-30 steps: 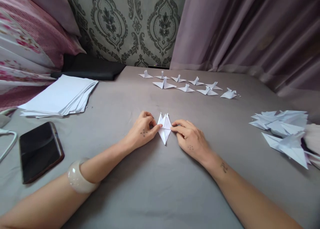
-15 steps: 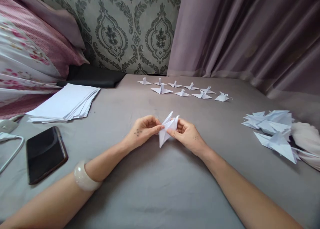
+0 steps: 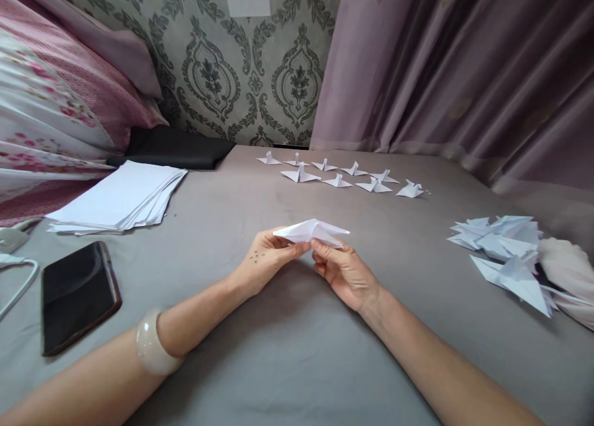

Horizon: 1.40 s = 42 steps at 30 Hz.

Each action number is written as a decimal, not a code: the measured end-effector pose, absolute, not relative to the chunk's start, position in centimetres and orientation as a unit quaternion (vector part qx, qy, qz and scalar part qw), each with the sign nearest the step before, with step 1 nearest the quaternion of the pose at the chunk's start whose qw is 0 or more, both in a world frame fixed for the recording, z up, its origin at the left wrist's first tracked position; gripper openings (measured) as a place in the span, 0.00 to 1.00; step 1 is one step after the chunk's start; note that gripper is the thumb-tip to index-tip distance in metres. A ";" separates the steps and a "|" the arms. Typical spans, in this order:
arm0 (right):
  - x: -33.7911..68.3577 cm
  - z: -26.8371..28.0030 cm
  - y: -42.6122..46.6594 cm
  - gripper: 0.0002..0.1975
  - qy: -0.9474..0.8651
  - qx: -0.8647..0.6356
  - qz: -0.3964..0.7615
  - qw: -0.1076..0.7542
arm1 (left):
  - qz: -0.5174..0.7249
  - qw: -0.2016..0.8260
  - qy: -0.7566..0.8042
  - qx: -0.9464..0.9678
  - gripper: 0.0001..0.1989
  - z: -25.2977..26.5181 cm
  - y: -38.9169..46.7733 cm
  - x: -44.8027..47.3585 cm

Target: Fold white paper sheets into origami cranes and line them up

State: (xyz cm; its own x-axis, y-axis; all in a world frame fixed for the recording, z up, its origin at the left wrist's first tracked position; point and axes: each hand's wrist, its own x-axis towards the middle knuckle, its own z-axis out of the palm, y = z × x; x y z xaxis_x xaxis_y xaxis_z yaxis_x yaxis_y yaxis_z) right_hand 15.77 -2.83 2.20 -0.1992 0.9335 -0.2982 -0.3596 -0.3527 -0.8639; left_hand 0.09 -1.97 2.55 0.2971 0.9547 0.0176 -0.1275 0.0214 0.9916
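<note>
A white folded paper crane [image 3: 312, 229] is held level between my two hands, above the middle of the grey cloth. My left hand [image 3: 266, 252] pinches its left side, thumb in front and fingers behind. On the other side, my right hand [image 3: 341, 266] grips the crane with the thumb on its near face and the fingers curled beneath. The thumbs nearly meet at the centre. Part of the paper's underside is hidden by my fingers. Beyond my hands, several finished paper cranes [image 3: 301, 174] stand in two rows with wings spread.
A heap of folded white paper pieces [image 3: 505, 243] lies at the right beside a pale cloth [image 3: 567, 262]. To the left are a stack of white paper [image 3: 118, 197], a phone [image 3: 80, 299], a white cable [image 3: 30, 280] and a black flat item [image 3: 174, 147].
The paper crane has turned from an upright, points-up pose to lying flat and spread sideways. My right hand has rotated under it, and both thumbs have come closer together.
</note>
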 end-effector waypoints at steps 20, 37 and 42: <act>17.1 0.6 -2.5 0.12 -0.847 -0.485 -0.014 0.218 | 0.157 -0.057 0.346 0.923 0.13 0.6 -0.5 -2.6; 16.9 0.2 -1.3 0.09 -0.715 -0.581 0.252 0.298 | 0.253 0.290 0.531 0.755 0.13 0.6 0.0 -2.7; 16.6 0.2 -0.8 0.09 -0.691 -0.596 0.264 0.314 | 0.262 0.296 0.534 0.748 0.13 0.3 0.4 -2.7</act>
State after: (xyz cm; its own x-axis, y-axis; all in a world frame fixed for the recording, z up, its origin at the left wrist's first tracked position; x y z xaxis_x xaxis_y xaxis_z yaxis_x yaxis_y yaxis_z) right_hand 16.60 -0.78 0.18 -0.0933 0.9885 0.1193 0.6566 0.1512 -0.7389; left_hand -2.71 0.43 0.29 0.2928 0.9532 0.0757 0.6436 -0.2550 0.7217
